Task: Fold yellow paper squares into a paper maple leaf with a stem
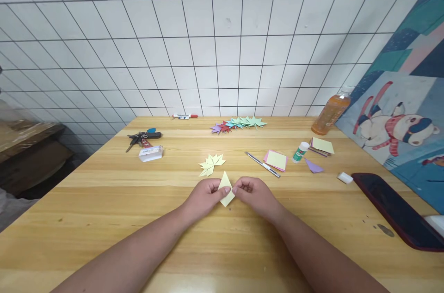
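A folded pale yellow paper, shaped like a kite with a point at its top, is held just above the table. My left hand grips it from the left, thumb across its front and fingers behind. At its right edge, my right hand has thumb and forefinger pinched together on the paper, the other fingers curled in. Just beyond them lies a pale yellow folded-paper piece with several points fanned in a partial star.
Behind stands a row of coloured folded stars. To the right are a pen, square paper sheets, a glue stick, a purple folded paper, a bottle and a phone. Keys and a small box lie left.
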`<state>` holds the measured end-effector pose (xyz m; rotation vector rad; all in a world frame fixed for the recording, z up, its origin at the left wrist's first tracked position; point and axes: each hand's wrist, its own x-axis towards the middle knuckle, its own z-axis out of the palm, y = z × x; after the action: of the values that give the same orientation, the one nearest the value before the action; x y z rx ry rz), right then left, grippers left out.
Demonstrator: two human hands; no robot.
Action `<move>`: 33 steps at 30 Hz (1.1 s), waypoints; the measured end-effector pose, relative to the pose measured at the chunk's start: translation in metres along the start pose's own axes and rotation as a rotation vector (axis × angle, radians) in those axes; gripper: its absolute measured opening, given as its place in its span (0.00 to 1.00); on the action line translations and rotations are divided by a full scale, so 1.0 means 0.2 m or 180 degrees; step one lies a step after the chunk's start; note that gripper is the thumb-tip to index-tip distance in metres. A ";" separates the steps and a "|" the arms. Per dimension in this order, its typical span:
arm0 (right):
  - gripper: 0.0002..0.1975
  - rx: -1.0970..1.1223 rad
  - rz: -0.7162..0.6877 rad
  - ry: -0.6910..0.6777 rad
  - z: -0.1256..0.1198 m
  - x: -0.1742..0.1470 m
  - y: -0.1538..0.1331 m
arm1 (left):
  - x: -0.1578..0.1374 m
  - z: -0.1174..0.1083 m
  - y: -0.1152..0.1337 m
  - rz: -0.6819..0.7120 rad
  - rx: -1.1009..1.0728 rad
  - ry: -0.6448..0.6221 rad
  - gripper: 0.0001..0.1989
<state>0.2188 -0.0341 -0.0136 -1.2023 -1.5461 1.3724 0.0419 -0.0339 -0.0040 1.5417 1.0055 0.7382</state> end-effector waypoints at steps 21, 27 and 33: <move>0.13 -0.1533 -0.1633 0.0105 -0.01 -0.04 -0.04 | 0.02 -0.05 -0.01 -0.0307 -0.0747 0.0010 0.16; 0.11 -0.1693 -0.1693 0.0332 -0.03 -0.01 -0.01 | 0.03 -0.05 -0.04 -0.0382 -0.0771 0.0092 0.19; 0.14 -0.1757 -0.1942 0.0251 -0.03 0.00 0.00 | 0.03 -0.06 -0.05 -0.0378 -0.0661 -0.0041 0.16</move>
<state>0.2250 -0.0326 -0.0120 -0.9366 -2.0795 0.5111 0.0328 -0.0228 -0.0118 1.2954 0.9704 0.7244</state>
